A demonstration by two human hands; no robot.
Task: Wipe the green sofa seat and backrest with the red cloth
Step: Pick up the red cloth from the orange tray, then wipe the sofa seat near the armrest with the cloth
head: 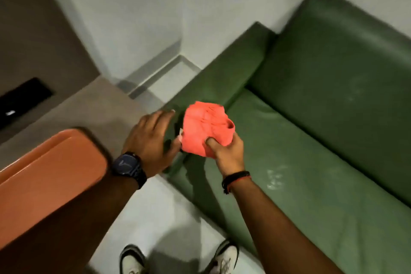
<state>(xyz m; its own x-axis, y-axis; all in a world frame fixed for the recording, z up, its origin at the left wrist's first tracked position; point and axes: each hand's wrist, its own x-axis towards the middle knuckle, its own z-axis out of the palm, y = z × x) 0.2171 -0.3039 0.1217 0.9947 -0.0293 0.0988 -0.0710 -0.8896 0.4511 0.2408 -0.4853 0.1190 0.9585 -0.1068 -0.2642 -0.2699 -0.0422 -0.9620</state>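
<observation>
Shoes, white and dark-trimmed (133, 260), stand on pale floor (160, 218) beside an orange padded chair (44, 180). Right hand (226, 153) clenches the bunched red cloth (206, 129) above the green leather sofa (322, 140) seat's front-left corner; left hand (151, 140), wearing a dark wristwatch (129, 165), spreads open, fingertips touching the cloth.

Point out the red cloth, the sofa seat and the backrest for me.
red cloth (205, 128), head view, middle of the bunched fabric.
sofa seat (311, 176), head view, bare cushion top.
backrest (338, 69), head view, front face.

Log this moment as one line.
right hand: holds red cloth | left hand: open beside it | sofa seat: smudged, cloth not touching
</observation>
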